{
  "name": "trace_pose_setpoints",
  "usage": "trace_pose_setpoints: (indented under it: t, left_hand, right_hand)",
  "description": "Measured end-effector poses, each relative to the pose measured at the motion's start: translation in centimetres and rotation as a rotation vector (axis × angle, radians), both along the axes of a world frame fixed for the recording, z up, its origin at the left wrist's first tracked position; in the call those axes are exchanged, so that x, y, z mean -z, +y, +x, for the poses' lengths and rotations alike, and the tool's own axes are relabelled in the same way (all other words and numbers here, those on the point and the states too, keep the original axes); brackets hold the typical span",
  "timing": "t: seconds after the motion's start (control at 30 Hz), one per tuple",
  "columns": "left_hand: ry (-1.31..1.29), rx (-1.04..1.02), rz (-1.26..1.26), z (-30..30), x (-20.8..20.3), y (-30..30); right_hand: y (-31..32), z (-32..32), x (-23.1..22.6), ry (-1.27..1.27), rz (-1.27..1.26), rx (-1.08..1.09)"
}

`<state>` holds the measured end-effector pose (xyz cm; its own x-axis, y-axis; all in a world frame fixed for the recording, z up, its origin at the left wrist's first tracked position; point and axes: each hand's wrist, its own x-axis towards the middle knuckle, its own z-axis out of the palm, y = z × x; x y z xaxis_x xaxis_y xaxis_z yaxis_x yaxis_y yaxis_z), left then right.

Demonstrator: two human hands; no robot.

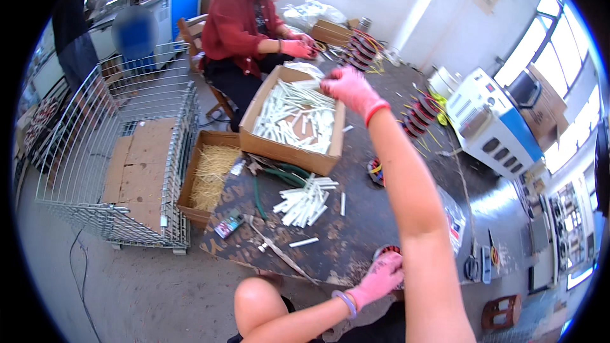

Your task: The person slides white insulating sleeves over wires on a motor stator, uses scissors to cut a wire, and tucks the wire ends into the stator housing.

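Nearest to me, my left hand point(379, 279) in its pink glove rests at the table's near edge, fingers curled onto one small coil wound with red wire point(389, 251); I cannot tell how firmly it grips. On the dark worn table point(356, 228) just beyond lies one loose pile of white tubes point(306, 202), with three strays near it, and one green cable point(274, 176) curving alongside. Further out my right hand point(349, 89), also pink-gloved, reaches over one open cardboard box point(286, 150) full of white tubes, fingers pinched together on something too small to make out. Left of the table stand one box of straw-like filling point(210, 174) and one wire mesh cage point(121, 146). To the right sits one white and blue machine point(492, 124). At the far end one person in a red shirt point(238, 22) works with pink gloves.
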<state>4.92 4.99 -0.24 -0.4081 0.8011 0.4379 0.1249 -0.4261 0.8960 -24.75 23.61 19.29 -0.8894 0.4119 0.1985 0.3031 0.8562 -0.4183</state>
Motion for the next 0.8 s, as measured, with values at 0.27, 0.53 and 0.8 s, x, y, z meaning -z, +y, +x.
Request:
trace_pose_setpoints:
  t: [0.27, 0.53, 0.8]
  left_hand:
    - [-0.056, 0.153, -0.217, -2.8, -1.8, -1.2]
    - [0.492, 0.031, -0.088, -3.4, -2.6, -0.7]
    - [0.083, 0.192, -0.332, -2.7, -3.2, -0.5]
  right_hand:
    - [-5.3, 27.1, -10.8, -0.207, 0.411, -0.044]
    - [-3.9, 41.1, 3.2, -0.449, 0.054, 0.103]
    - [-5.8, 42.6, 6.2, 0.034, -0.713, 0.151]
